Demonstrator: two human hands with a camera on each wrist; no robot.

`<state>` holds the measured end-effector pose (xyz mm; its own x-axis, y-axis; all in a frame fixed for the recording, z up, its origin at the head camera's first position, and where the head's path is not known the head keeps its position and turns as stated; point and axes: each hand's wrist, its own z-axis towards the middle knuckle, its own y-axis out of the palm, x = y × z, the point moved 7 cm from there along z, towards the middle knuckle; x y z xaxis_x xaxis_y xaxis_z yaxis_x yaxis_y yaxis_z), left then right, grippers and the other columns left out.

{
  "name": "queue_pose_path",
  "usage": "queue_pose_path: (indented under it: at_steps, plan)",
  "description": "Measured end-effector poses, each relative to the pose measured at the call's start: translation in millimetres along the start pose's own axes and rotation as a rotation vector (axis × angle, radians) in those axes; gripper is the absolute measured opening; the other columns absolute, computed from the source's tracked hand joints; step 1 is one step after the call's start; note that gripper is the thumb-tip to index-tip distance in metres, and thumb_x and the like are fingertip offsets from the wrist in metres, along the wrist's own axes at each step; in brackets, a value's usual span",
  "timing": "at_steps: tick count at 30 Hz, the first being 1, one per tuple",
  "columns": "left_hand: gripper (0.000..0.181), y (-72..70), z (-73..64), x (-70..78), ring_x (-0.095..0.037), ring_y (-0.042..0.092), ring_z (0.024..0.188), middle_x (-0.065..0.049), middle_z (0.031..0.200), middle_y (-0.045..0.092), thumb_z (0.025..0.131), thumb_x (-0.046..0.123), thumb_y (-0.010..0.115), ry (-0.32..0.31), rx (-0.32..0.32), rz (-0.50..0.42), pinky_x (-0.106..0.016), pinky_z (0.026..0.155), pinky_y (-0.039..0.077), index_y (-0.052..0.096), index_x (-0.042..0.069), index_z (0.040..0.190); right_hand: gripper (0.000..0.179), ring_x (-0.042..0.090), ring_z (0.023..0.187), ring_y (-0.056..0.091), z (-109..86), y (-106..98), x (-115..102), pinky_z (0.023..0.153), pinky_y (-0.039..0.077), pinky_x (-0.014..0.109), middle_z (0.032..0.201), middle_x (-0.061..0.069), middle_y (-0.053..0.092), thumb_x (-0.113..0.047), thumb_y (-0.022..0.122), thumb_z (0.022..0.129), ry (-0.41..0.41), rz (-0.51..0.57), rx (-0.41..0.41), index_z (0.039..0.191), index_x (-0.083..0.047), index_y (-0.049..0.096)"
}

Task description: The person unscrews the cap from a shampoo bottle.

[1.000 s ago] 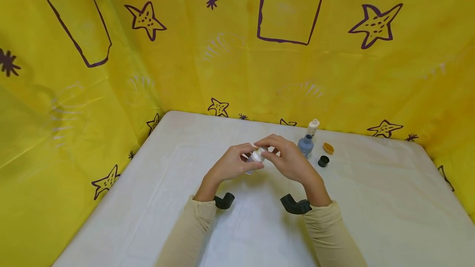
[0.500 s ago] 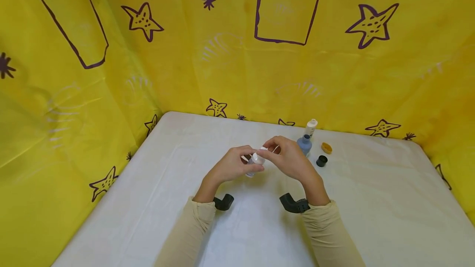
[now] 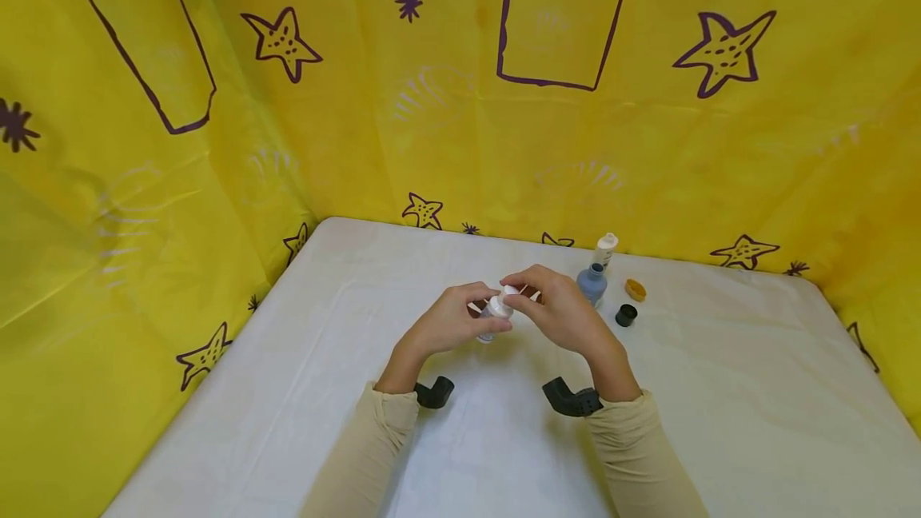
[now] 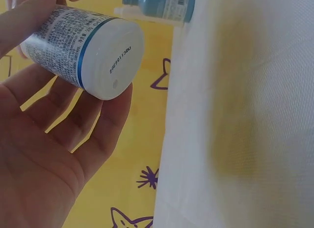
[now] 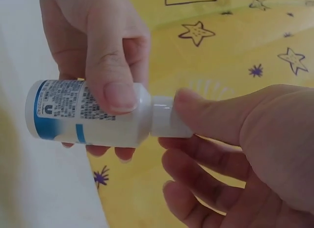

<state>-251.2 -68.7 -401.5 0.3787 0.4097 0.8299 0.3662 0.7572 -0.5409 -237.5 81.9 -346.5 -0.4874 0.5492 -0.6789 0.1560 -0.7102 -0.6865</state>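
A small white bottle (image 5: pixel 110 132) with a blue-banded printed label is held up over the table, tilted. My left hand (image 3: pixel 453 318) grips its body, thumb on one side and fingers on the other. The left wrist view shows the bottle's flat base (image 4: pixel 113 61) with a printed code. On the bottle's neck end sits a white cap (image 5: pixel 164 116), which my right hand (image 3: pixel 557 310) pinches between thumb and index finger. The other right fingers curl loosely below the cap in the right wrist view.
Behind my right hand stand a blue bottle (image 3: pixel 592 284) with an uncovered neck and a slim white bottle (image 3: pixel 606 248). Right of them lie an orange cap (image 3: pixel 636 288) and a black cap (image 3: pixel 627 315). A yellow patterned curtain (image 3: pixel 460 142) borders the white table (image 3: pixel 345 326).
The right fingers have shifted around the cap, moving slightly right and then back left. My left hand and the bottle have stayed nearly in place.
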Motion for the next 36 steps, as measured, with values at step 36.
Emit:
queue_pose_path:
  at_steps: [36]
  plan:
    - [0.031,-0.9,-2.1,-4.3,-0.015,0.065,0.093,0.005,0.101,0.068,0.087,0.036,0.082,-0.046,-0.003,0.0,-0.027,0.082,0.058,0.073,0.024,0.114,0.03,0.016,0.1,0.062,0.2,3,-1,0.082,0.053,0.03,0.111,0.001,0.067,-0.018,0.068,0.099,0.003,0.018,-0.086,0.128,-0.011,0.07]
